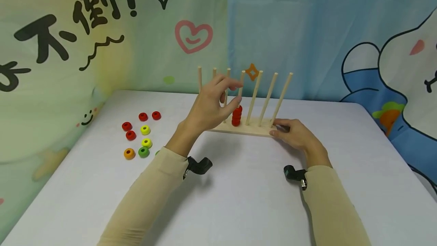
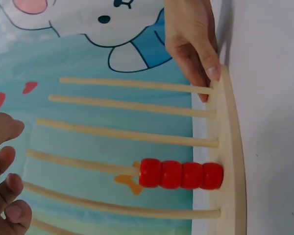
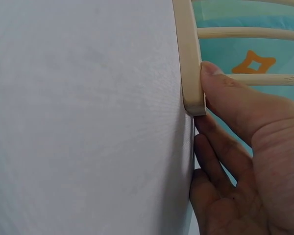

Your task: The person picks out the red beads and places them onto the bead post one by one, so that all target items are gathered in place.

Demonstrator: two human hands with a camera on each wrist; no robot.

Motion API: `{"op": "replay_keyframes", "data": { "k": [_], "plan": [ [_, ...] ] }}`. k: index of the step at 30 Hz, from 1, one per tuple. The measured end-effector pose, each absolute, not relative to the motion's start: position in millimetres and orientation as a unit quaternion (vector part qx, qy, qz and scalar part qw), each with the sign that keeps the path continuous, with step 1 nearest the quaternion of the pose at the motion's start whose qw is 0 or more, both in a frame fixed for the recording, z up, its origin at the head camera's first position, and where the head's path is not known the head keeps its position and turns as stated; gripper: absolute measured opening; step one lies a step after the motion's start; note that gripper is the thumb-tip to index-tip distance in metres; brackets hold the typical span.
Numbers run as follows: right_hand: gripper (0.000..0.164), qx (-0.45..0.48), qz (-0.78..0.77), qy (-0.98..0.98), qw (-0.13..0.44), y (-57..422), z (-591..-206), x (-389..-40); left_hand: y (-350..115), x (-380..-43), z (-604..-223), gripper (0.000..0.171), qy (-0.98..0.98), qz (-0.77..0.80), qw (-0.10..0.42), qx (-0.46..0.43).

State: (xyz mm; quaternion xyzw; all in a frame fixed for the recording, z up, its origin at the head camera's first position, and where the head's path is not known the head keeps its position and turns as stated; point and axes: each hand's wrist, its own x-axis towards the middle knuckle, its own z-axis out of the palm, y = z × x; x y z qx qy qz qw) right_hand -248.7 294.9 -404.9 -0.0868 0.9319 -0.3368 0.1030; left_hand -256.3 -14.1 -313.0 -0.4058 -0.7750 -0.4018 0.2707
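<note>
A wooden peg rack [image 1: 252, 129] with several upright pegs stands on the table. Red beads [image 2: 181, 174], several in a stack, sit at the bottom of a middle peg. Beside the top of that peg is my left hand [image 1: 213, 103], its thumb and fingers apart with nothing seen between them; the left wrist view shows its fingertips [image 2: 18, 211] loosely bent. At the rack's right end my right hand [image 1: 298, 136] grips the base, thumb [image 3: 220, 83] on the near side and fingers behind. My left hand hides part of the left pegs in the head view.
Loose beads lie left on the white table [image 1: 246, 193]: red ones [image 1: 131, 135], yellow ones [image 1: 146, 142], an orange one [image 1: 129, 153] and a green one [image 1: 143, 152]. Another green bead is partly hidden by my left forearm. A printed curtain [image 1: 280, 18] hangs behind.
</note>
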Motion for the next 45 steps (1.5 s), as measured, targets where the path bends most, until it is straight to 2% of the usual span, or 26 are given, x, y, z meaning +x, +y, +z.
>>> {"op": "replay_keyframes", "data": {
  "k": [25, 45],
  "plan": [
    [0.066, -0.064, -0.325, 0.937, 0.113, 293, -405, -249, -41, -249, -332, 0.026, -0.822, -0.356, 0.224, -0.384],
    [0.069, -0.066, -0.319, 0.938, 0.115, 292, -404, -249, -64, -256, -345, 0.023, -0.848, -0.345, 0.2, -0.35]
  ]
}}
